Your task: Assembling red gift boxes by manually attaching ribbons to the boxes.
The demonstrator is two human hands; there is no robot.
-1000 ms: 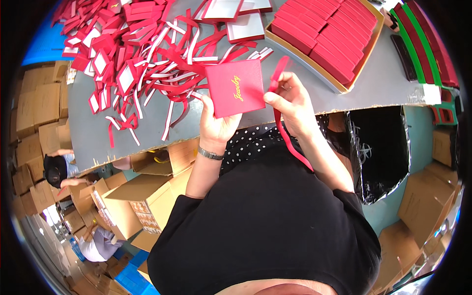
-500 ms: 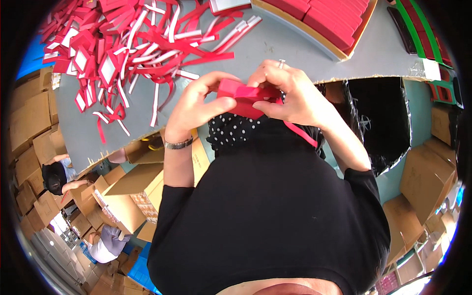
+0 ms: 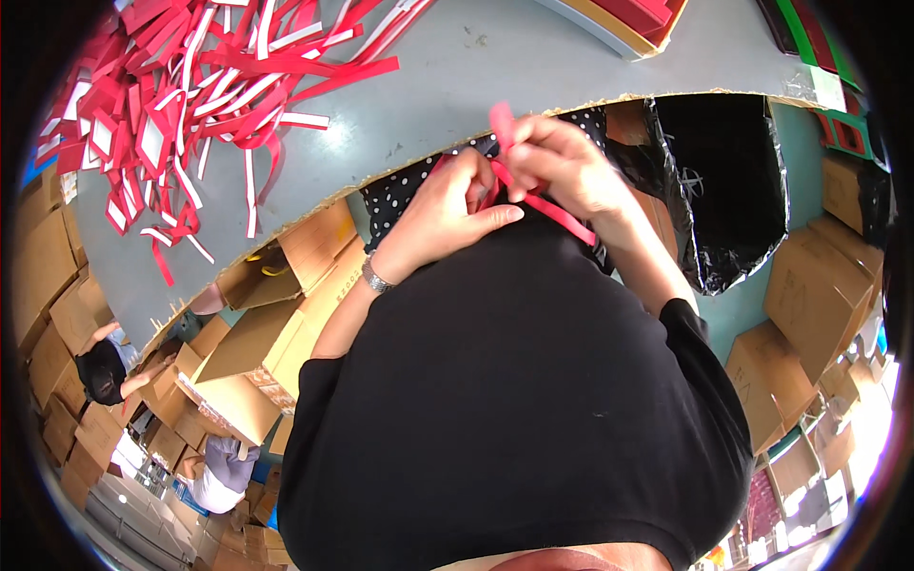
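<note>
Both hands are close together just off the table's near edge, over the black polka-dot cloth (image 3: 388,202). My right hand (image 3: 569,169), slightly blurred, pinches a red ribbon (image 3: 568,221). One part of the ribbon sticks up above its fingers, and another trails down to the right across the black shirt. My left hand (image 3: 440,211) has its fingers curled and its thumb pointing right. It grips a red folded piece (image 3: 489,197) to which the ribbon seems to belong. Most of that piece is hidden behind the fingers.
A heap of red and white strips and folded pieces (image 3: 157,119) covers the grey table's (image 3: 419,105) left side. A carton of red items (image 3: 624,43) sits at the far right. Cardboard boxes (image 3: 249,347), a black-lined bin (image 3: 719,190) and two other people (image 3: 221,474) are around.
The red piece has come down nearer my body and is now mostly covered by my left hand. My right hand has moved from the piece's side onto its ribbon. The view has shifted.
</note>
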